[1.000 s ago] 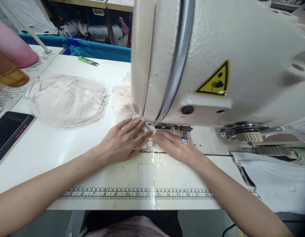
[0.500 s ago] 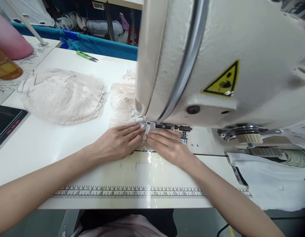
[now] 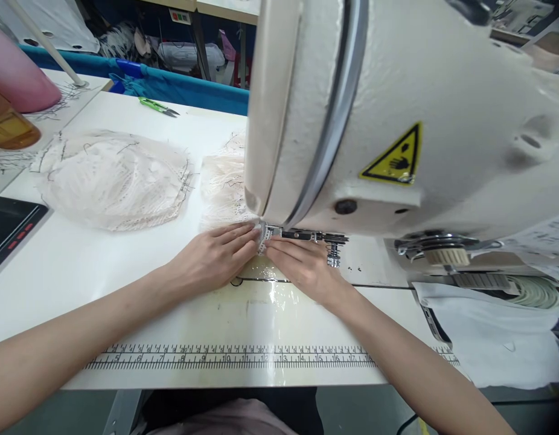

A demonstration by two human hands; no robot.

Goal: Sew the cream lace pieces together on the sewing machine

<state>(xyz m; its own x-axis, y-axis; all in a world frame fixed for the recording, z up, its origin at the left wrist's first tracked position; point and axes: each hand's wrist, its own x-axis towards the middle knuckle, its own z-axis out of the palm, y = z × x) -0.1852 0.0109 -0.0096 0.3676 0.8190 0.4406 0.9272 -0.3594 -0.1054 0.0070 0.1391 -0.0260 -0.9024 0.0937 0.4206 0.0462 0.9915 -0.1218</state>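
Note:
A strip of pale lace fabric [image 3: 262,240] lies under the presser area of a sewing machine [image 3: 316,115]. My left hand [image 3: 216,254] lies flat with its fingers stretched along the lace's left side, touching it. From the other side, the stretched fingertips of my right hand [image 3: 302,263] press the lace edge, just in front of the metal presser foot parts [image 3: 306,235]. My right thumb is hidden. More gathered lace [image 3: 223,187] spreads behind my left hand, partly covered by the machine head. The needle cannot be seen clearly.
Another pale lace piece [image 3: 114,181] with loose dark threads lies at left. Green thread snips [image 3: 157,107] rest behind it. A black phone-like device [image 3: 12,226] and a pink thread cone [image 3: 23,72] stand left. A printed ruler [image 3: 234,356] runs along the front edge. White cloth [image 3: 492,338] hangs right.
Less lace shows in front, between my fingertips, than before. Both hands keep nearly the same place, and the whole view has shifted slightly.

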